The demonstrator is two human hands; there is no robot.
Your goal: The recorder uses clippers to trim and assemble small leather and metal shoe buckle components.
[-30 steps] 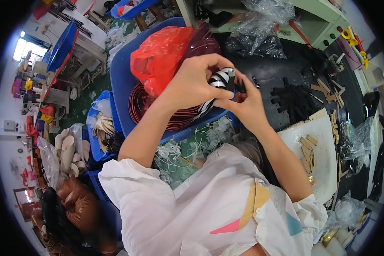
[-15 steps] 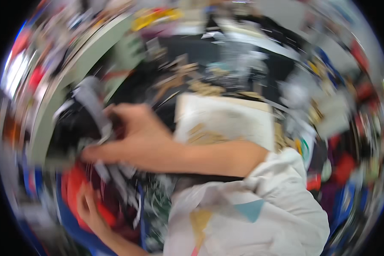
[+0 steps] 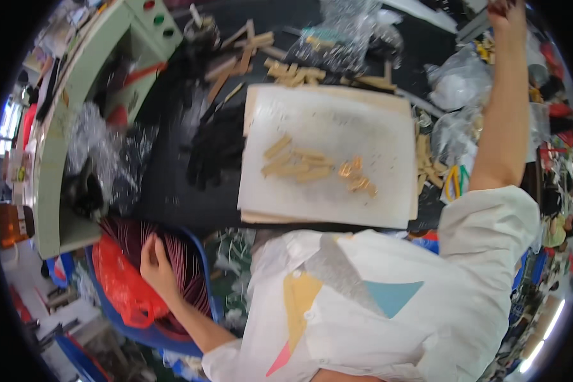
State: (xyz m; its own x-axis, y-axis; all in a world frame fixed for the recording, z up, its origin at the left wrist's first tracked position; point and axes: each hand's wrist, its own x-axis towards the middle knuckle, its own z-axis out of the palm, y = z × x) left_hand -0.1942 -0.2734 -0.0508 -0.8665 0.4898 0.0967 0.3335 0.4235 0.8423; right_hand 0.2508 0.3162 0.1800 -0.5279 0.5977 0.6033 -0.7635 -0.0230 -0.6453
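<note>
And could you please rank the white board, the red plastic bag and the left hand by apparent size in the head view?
1. White board, largest
2. Red plastic bag
3. Left hand, smallest

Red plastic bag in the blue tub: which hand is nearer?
Left. The left hand is beside the red plastic bag, to its right in view; contact unclear. The right hand is far off, at the upper right, past the white board.
</note>
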